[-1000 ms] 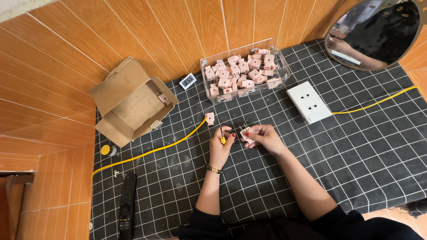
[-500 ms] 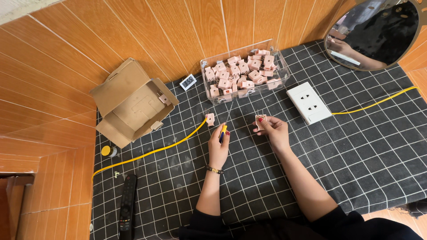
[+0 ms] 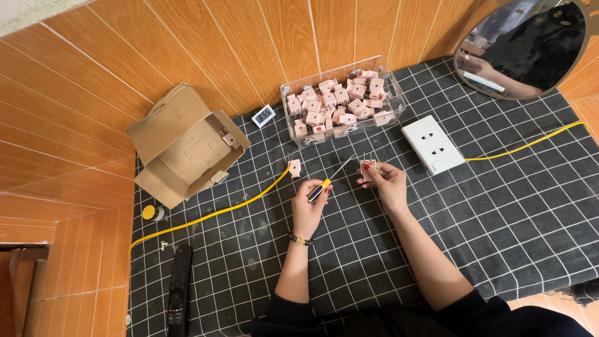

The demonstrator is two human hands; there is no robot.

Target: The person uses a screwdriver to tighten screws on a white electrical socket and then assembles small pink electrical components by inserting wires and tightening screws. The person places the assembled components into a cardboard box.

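Observation:
My left hand grips a small screwdriver with a yellow and blue handle; its shaft points up and right toward my other hand. My right hand pinches a small pink plug-like part between fingers and thumb, just right of the screwdriver tip. Another pink part lies on the black checked cloth at the end of a yellow cable, left of my left hand. A clear plastic box filled with several pink parts stands beyond both hands.
A white socket plate with a yellow cable lies right of the box. An open cardboard box sits at left, a small digital display beside it. A black remote, a yellow-capped item and a round mirror are around.
My hands have drifted apart: the right hand lifted the pink part up and to the right, while the left hand stayed with the screwdriver, its tip now free of the part.

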